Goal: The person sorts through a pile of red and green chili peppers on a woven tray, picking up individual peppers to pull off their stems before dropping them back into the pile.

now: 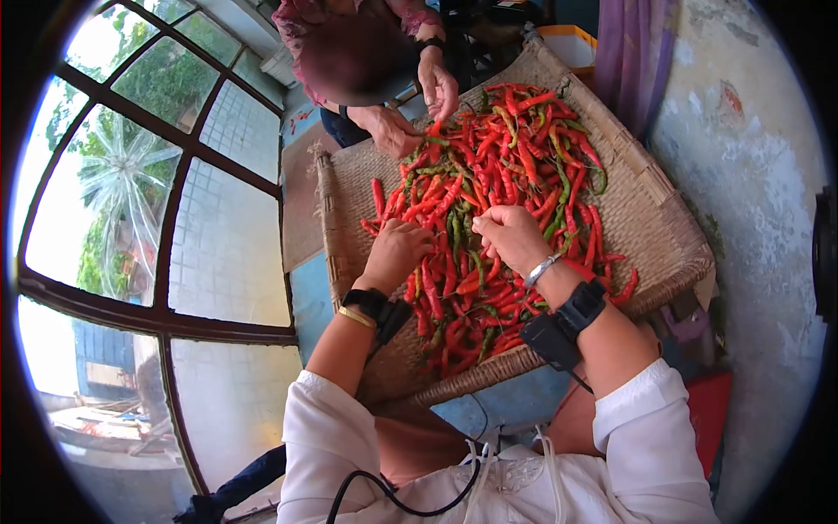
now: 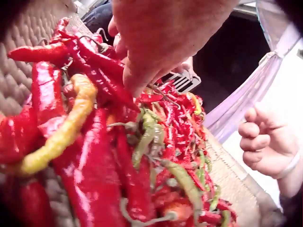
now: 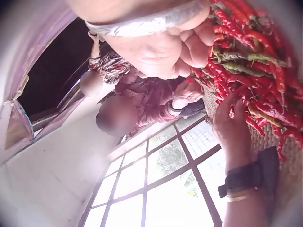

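Red chili peppers [image 1: 502, 175], with some green ones among them, lie heaped on a woven tray [image 1: 646, 210]. My left hand [image 1: 397, 253] reaches down into the left side of the heap, its fingertips among red chilies [image 3: 265, 85]. Whether those fingers grip a chili I cannot tell. A yellowish chili [image 2: 71, 125] lies close by in the left wrist view. My right hand [image 1: 513, 237] is raised over the middle of the heap, fingers curled in and thumb against the index finger. Nothing shows in it in the left wrist view, where its curled fingers [image 2: 255, 142] face the camera.
Across the tray, another person's hands [image 1: 388, 129] work at the heap's far left edge. A framed window [image 1: 166, 175] stands at left, a bare wall [image 1: 751, 175] at right. A purple curtain [image 1: 628, 61] hangs at the far right corner; an orange-rimmed box [image 1: 572, 48] sits behind the tray.
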The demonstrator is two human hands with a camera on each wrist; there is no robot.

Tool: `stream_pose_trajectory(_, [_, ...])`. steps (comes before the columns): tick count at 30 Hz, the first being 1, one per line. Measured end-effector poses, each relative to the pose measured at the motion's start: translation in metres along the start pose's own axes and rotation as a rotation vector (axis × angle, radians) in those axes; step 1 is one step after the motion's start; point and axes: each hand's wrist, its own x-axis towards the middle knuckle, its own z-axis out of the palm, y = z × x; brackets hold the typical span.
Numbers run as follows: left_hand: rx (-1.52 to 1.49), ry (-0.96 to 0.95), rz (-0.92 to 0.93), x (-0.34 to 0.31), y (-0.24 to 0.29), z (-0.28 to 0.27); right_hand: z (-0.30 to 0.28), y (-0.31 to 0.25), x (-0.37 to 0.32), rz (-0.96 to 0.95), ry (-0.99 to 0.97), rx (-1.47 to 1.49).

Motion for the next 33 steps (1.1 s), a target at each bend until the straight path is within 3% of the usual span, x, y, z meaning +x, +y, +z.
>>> stream_pose_trajectory(4, [-0.264, 0.062, -0.193, 0.002, 0.026, -0.014, 0.002, -0.001, -0.004, -0.02, -0.016, -0.113])
stream_pose_trajectory(6, [-0.864, 0.052, -0.415, 0.0, 0.035, -0.015, 0.004, 0.0, -0.005, -0.094, -0.074, -0.195])
stream_pose_trajectory(7, [-0.863, 0.053, -0.415, 0.0, 0.041, -0.016, 0.005, 0.001, -0.006, -0.095, -0.075, -0.195])
stream_pose_trajectory(9, [-1.273, 0.105, -0.586, 0.001, 0.052, -0.018, 0.009, 0.003, -0.008, -0.207, -0.188, -0.213])
stream_pose_trajectory(10, [-1.273, 0.109, -0.582, 0.003, 0.053, -0.02, 0.009, 0.004, -0.008, -0.21, -0.188, -0.216])
stream_pose_trajectory(12, [-1.381, 0.151, -0.717, 0.004, 0.054, -0.023, 0.01, 0.006, -0.009, -0.212, -0.412, -0.336])
stream_pose_trajectory(16, [-1.434, 0.216, -0.755, 0.004, 0.019, -0.024, 0.009, -0.002, -0.012, 0.018, -0.608, -0.472])
stream_pose_trajectory(18, [-1.455, 0.394, -0.825, 0.009, 0.003, -0.035, 0.01, 0.007, -0.009, -0.002, -0.528, -0.433])
stream_pose_trajectory(19, [-1.455, 0.393, -0.826, 0.013, -0.008, -0.036, 0.011, 0.01, -0.007, -0.024, -0.447, -0.397])
stream_pose_trajectory(21, [-1.667, 0.746, -0.726, 0.017, -0.028, -0.035, 0.01, 0.013, -0.005, -0.038, -0.398, -0.38])
stream_pose_trajectory(22, [-1.667, 0.747, -0.727, 0.016, -0.033, -0.033, 0.009, 0.013, -0.003, -0.054, -0.347, -0.364])
stream_pose_trajectory(24, [-1.594, 0.643, -0.885, 0.013, -0.042, -0.027, 0.007, 0.01, -0.004, -0.055, -0.309, -0.348])
stream_pose_trajectory(25, [-1.377, 0.425, -0.874, 0.008, -0.05, -0.02, 0.006, 0.009, -0.004, -0.058, -0.27, -0.328])
stream_pose_trajectory(26, [-1.377, 0.425, -0.875, 0.001, -0.055, -0.008, 0.005, 0.008, -0.004, -0.057, -0.27, -0.328])
stream_pose_trajectory(28, [-0.194, 0.132, -0.371, -0.002, -0.032, 0.003, 0.004, 0.006, -0.003, -0.056, -0.246, -0.325])
stream_pose_trajectory(29, [0.056, 0.065, -0.262, -0.003, -0.027, 0.006, 0.004, 0.004, -0.004, -0.054, -0.246, -0.327])
stream_pose_trajectory(30, [0.054, 0.065, -0.263, -0.005, -0.025, 0.01, 0.004, 0.002, -0.006, -0.056, -0.243, -0.315])
stream_pose_trajectory(32, [0.192, -0.194, -0.295, -0.008, -0.021, 0.013, 0.004, 0.002, -0.006, -0.058, -0.242, -0.304])
stream_pose_trajectory(33, [0.186, -0.236, -0.286, -0.009, -0.019, 0.013, 0.005, 0.004, -0.006, -0.056, -0.238, -0.305])
